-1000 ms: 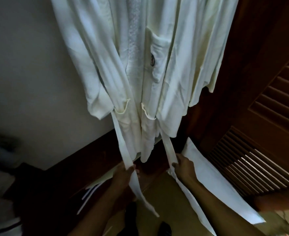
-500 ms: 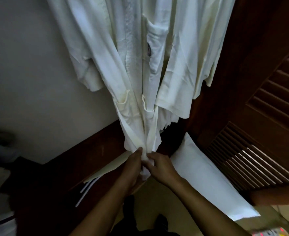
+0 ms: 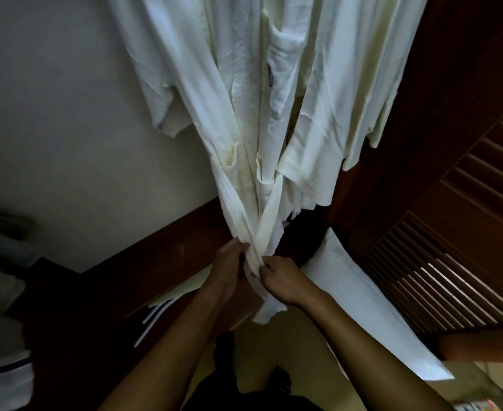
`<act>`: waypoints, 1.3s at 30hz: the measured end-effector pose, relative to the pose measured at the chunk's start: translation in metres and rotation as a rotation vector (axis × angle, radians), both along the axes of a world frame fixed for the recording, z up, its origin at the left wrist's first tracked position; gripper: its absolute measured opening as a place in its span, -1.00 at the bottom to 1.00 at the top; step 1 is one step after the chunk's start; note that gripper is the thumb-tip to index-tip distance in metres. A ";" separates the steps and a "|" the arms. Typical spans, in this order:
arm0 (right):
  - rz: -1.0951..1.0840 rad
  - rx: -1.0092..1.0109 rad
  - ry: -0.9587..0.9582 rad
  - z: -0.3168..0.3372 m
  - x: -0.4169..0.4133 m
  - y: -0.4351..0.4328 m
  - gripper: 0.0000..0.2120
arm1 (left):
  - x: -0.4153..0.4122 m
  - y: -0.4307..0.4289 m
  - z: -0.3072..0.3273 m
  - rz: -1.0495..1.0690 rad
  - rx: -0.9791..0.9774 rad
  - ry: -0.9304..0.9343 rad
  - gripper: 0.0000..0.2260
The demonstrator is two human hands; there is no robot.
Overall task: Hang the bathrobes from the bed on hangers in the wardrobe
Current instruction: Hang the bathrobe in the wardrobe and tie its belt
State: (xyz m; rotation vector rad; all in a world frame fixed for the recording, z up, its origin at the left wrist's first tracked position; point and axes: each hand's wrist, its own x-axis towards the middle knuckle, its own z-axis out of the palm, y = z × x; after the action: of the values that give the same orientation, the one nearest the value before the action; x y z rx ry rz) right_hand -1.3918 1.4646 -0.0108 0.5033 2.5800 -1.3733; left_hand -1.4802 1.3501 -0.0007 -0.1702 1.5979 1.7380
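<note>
Under the bathrobe [image 3: 244,120], the left hand [image 3: 229,271] and right hand [image 3: 287,284] clench the belt ends [image 3: 267,223], now crossed.

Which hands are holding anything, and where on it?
Both: the left hand and right hand grip the hanging bathrobe by its belt, where the two ends cross.
</note>
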 end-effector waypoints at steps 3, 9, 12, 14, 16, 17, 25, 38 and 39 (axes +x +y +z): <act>-0.068 0.004 -0.040 -0.006 0.002 0.007 -0.80 | -0.002 -0.002 -0.002 -0.045 -0.057 0.056 -0.76; -0.112 0.094 0.030 -0.025 0.008 0.020 -0.78 | -0.004 0.002 -0.013 -0.059 -0.195 0.108 -0.73; -0.061 0.242 0.097 -0.030 0.006 0.019 -0.75 | -0.002 -0.001 -0.014 -0.063 -0.202 0.120 -0.67; -0.092 0.285 0.148 -0.030 0.002 0.019 -0.81 | -0.004 0.000 -0.021 -0.060 -0.217 0.122 -0.46; -0.182 0.193 0.148 -0.030 -0.007 0.018 -0.84 | -0.009 -0.003 -0.026 -0.054 -0.243 0.110 -0.19; -0.257 0.066 0.126 -0.027 -0.014 0.016 -0.85 | -0.007 -0.004 -0.015 -0.064 -0.218 0.079 -0.25; -0.622 -1.025 0.083 0.015 -0.036 0.011 -0.80 | -0.001 -0.029 0.013 -0.150 -0.061 0.053 -0.91; -0.521 -0.320 0.184 0.012 -0.030 0.009 -0.50 | -0.023 -0.013 0.010 0.100 -0.043 0.176 -0.80; -0.555 -0.241 0.232 0.012 -0.030 0.007 -0.48 | -0.024 -0.014 0.010 0.091 -0.055 0.205 -0.80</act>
State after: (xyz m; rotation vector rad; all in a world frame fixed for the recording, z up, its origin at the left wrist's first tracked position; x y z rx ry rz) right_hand -1.4220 1.4719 0.0013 1.1381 2.4920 -1.9881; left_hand -1.5037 1.3363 0.0093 -0.0949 1.8120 1.8301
